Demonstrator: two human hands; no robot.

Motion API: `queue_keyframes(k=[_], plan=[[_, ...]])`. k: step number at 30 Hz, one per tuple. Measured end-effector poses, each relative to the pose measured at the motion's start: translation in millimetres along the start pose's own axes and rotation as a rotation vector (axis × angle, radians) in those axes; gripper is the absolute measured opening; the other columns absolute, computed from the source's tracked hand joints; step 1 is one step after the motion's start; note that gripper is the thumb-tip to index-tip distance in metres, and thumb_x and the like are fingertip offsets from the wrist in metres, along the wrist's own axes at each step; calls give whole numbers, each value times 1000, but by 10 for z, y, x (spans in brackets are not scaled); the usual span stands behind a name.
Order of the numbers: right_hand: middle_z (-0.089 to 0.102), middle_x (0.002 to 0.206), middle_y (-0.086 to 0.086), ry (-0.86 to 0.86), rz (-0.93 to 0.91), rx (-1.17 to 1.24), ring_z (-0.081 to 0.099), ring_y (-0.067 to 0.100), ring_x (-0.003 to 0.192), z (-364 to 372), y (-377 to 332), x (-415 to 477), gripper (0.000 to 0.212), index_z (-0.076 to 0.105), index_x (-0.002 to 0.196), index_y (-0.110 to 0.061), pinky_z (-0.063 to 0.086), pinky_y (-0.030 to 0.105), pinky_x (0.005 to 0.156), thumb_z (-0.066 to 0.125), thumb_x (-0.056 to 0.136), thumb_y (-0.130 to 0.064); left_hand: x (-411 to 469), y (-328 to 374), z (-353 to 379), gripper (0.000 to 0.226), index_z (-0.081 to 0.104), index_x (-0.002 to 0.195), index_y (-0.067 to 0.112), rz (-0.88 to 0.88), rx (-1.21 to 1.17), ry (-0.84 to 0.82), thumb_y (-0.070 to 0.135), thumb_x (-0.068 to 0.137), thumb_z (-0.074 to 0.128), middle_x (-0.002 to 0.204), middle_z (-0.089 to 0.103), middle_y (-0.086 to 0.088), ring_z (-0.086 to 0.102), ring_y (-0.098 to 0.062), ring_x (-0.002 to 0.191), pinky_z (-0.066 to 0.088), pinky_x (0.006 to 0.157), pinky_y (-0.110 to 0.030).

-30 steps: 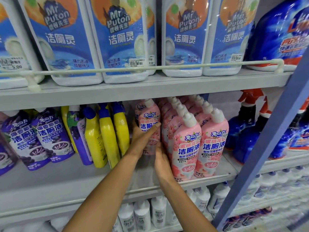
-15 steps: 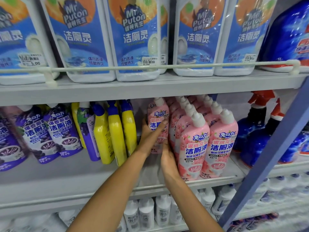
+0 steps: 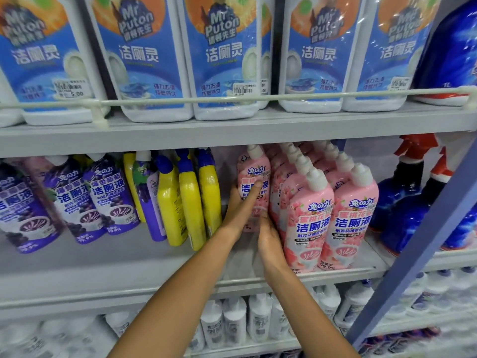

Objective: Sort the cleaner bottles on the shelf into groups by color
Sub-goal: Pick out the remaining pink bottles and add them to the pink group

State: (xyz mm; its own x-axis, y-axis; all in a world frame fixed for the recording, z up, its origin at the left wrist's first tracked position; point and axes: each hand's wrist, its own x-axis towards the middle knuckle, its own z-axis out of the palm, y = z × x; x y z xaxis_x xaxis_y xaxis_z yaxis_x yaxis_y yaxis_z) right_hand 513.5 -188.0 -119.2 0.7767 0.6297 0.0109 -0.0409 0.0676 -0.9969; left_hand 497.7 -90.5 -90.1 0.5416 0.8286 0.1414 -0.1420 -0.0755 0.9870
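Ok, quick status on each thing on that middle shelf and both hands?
Left hand: gripping the single pink bottle.
Right hand: on that bottle's lower part.
Single pink bottle: upright, capped, beside the pink group.
Pink group: upright rows, capped.
Yellow bottles: leaning, capped.
Purple bottles: leaning.

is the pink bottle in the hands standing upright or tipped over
Upright. The pink bottle has its white cap on top and its label reads level; the left hand and right hand hold its sides. Its base is hidden.
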Motion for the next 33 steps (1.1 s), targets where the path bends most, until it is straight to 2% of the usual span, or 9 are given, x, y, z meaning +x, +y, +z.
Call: queue_keyframes(k=[4, 6, 8, 10, 12, 18, 27, 30, 33], plan=[[51, 152, 2, 5, 48, -58, 43, 17, 144, 27, 24, 9, 53, 49, 150, -17, 29, 38, 123, 34, 109, -47, -105, 108, -127, 81, 54, 141, 27, -125, 40, -4, 82, 81, 60, 130, 68, 6, 66, -14, 119, 51, 108, -39], [55, 149, 2, -9, 60, -79, 47, 19, 141, 30, -1, -36, 54, 54, 146, -19, 32, 40, 122, 35, 107, -51, -189, 131, -226, 84, 62, 131, 28, -144, 73, -18, 91, 76, 53, 121, 73, 2, 71, -17, 108, 53, 106, -49], [61, 141, -1, -38, 60, -73, 53, 19, 135, 31, -15, -103, 49, 64, 131, -27, 37, 41, 119, 38, 103, -58, -338, 193, -364, 59, 66, 121, 26, -152, 134, -58, 75, 93, 46, 110, 74, -5, 71, -22, 93, 52, 104, -53], [64, 136, -6, -55, 62, -72, 57, 17, 130, 45, -13, -187, 57, 68, 119, -33, 40, 44, 116, 43, 89, -75, -534, 240, -556, 64, 62, 131, 30, -188, 110, -113, 78, 91, 46, 137, 65, -1, 64, -19, 118, 45, 113, -48], [60, 142, -12, -53, 66, -71, 54, 13, 134, 76, 64, -230, 75, 64, 130, -37, 38, 47, 118, 45, 77, -87, -700, 264, -862, 75, 58, 140, 31, -195, 53, -138, 81, 85, 51, 145, 59, 9, 53, -11, 135, 41, 114, -38], [51, 151, -2, -97, -8, 4, 52, 15, 134, 459, -95, -591, 52, 48, 150, -24, 43, 45, 114, 43, 105, -50, -1171, 558, -2341, 64, 64, 133, 23, -93, 13, 2, 63, 85, 55, 129, 72, 5, 65, -8, 123, 48, 106, -32], [71, 121, -11, -199, -115, 128, 68, 9, 111, 1852, -518, -1136, 29, 61, 126, -27, 55, 38, 95, 42, 108, -39, -1083, 818, -4507, 3, 66, 102, 21, 36, 67, 596, 20, 101, 64, 94, 69, 7, 62, -22, 97, 52, 87, -37], [71, 121, -10, -268, -137, 108, 66, 10, 115, 2500, -648, -1162, 23, 64, 118, -33, 53, 39, 101, 46, 106, -42, -877, 911, -4834, 7, 61, 101, 17, 108, 107, 649, 15, 99, 67, 95, 65, -1, 59, -21, 98, 49, 79, -26], [63, 137, -4, -340, -157, 88, 60, 14, 127, 3161, -760, -1164, 37, 58, 136, -29, 49, 39, 109, 49, 104, -45, -607, 972, -5021, 27, 59, 116, 10, 84, 183, 609, 15, 94, 74, 101, 65, -4, 62, -18, 90, 51, 83, -31]])
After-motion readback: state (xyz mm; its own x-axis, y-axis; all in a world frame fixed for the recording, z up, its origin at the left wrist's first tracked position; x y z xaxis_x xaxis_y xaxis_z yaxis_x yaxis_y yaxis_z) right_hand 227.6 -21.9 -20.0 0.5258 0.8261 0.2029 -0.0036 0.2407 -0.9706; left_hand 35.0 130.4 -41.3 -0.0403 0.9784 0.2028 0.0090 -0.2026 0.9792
